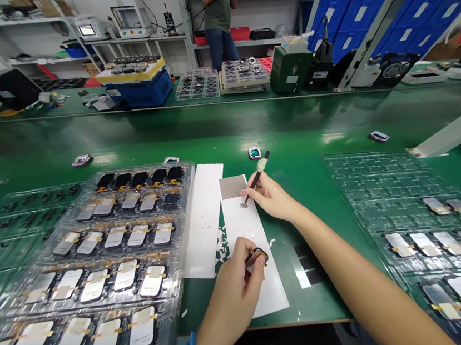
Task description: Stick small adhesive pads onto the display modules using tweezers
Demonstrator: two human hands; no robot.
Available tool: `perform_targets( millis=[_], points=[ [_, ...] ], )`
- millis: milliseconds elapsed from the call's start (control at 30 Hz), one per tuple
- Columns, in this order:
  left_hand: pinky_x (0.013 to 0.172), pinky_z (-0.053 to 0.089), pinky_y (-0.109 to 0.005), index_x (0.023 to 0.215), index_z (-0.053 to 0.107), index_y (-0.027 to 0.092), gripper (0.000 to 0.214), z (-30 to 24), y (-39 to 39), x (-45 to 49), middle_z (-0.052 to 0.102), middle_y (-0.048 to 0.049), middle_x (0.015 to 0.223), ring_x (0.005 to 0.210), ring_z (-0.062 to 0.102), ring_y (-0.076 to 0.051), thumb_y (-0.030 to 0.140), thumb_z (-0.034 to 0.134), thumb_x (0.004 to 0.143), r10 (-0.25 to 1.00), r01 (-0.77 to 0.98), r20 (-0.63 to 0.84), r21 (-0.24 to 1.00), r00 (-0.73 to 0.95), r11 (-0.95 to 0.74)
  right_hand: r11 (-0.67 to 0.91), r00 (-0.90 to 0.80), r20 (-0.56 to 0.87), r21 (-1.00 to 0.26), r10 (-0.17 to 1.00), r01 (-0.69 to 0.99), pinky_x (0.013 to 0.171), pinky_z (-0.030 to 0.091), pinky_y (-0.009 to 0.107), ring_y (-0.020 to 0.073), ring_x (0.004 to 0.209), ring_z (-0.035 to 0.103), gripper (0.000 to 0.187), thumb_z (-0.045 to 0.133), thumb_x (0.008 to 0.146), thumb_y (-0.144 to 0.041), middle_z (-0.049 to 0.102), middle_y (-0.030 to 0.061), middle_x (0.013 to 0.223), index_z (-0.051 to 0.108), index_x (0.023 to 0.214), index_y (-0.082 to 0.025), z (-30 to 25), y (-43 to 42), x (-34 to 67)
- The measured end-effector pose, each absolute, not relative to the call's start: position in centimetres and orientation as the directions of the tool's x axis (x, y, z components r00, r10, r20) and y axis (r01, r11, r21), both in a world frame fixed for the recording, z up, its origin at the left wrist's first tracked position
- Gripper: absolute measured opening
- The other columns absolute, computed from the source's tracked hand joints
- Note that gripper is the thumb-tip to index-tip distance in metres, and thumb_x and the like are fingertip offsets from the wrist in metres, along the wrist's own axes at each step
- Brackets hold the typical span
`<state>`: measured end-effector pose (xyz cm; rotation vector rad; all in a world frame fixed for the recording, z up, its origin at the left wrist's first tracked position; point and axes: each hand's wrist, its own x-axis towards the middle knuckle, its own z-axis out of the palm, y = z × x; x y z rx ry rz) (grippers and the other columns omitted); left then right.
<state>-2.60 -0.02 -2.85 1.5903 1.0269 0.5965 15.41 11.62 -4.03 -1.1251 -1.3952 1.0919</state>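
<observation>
My left hand (234, 284) is closed around a small dark part with an orange flex strip (256, 257), held just above a white paper strip (264, 280). My right hand (270, 195) pinches black tweezers (257, 176) whose tip touches a tiny grey piece (243, 205) on that strip, just below a grey square pad (233, 187). A second white strip (203, 220) lies to the left, with white scraps scattered between the two.
A clear tray (180, 240) of small screen parts sits at my left; another tray (368, 200), partly filled, at my right. Loose small parts (254, 152) lie on the green bench. A person (219, 11) stands by the far shelves, beyond a blue box (140, 88).
</observation>
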Motion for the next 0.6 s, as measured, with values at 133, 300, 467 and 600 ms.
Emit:
perform_targets(
  millis=[133,300,467,600],
  points=[
    [0.059,0.035,-0.027,0.095,0.039,0.024,0.014,-3.0,-0.2,-2.7,0.058,0.0028,0.077,0.064,0.050,-0.015,0.034,0.040,0.105,0.884,0.227,-0.136,0.973,0.447,0.035,0.172,-0.045,0.173,-0.985,0.984,-0.020,0.078,0.061,0.037,0.0204,0.080,0.073,0.030,0.072,0.079,-0.041,0.065,-0.0009,0.078,0.048,0.086,-0.023,-0.6,10.8,15.3],
    [0.060,0.038,-0.026,0.100,0.041,0.024,0.020,-2.5,-0.2,-2.3,0.061,0.0022,0.077,0.060,0.048,-0.013,0.043,0.043,0.105,0.945,-0.058,-0.080,0.993,0.318,0.104,0.227,0.082,0.217,-0.963,0.973,-0.142,0.073,0.064,0.031,0.0162,0.073,0.073,0.017,0.072,0.086,-0.028,0.068,0.0004,0.082,0.055,0.087,-0.022,4.8,5.2,14.4],
    [0.054,0.031,-0.025,0.107,0.043,0.025,0.028,-1.8,-0.3,-1.3,0.060,0.0039,0.070,0.051,0.040,-0.010,0.051,0.051,0.101,0.958,-0.337,-0.110,0.920,0.264,0.199,0.301,0.401,0.220,-0.941,0.889,-0.152,0.066,0.067,0.030,0.0195,0.077,0.076,0.012,0.073,0.090,-0.025,0.060,-0.0004,0.087,0.061,0.091,-0.024,2.3,-1.0,12.2],
    [0.051,0.026,-0.025,0.105,0.044,0.026,0.041,-1.7,-0.5,-0.4,0.060,0.0028,0.069,0.050,0.037,-0.012,0.063,0.056,0.093,0.948,-0.452,-0.152,0.850,0.278,0.269,0.304,0.518,0.178,-0.937,0.837,-0.170,0.067,0.067,0.028,0.0193,0.081,0.075,0.010,0.068,0.095,-0.027,0.057,0.0001,0.090,0.058,0.096,-0.026,-1.4,-2.5,10.8]
  ],
)
